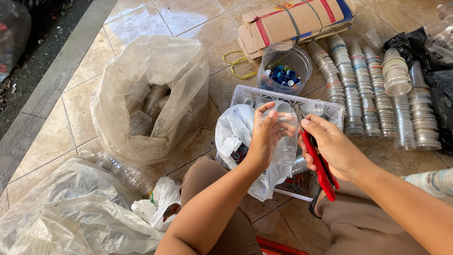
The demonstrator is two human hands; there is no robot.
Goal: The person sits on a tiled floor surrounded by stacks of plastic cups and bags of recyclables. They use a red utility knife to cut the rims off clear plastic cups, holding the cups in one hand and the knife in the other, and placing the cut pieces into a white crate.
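Clear plastic cup in left hand; red-handled scissors in right hand

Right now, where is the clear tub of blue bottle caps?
In the head view, the clear tub of blue bottle caps sits on the tiled floor at upper centre, just behind the white crate and in front of the folded cardboard.

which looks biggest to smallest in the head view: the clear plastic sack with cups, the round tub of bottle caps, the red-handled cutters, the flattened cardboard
1. clear plastic sack, plainly largest.
2. flattened cardboard, partly cut off by the frame edge.
3. round tub and red-handled cutters in the right hand: unsure, since the cutters are much nearer the camera.
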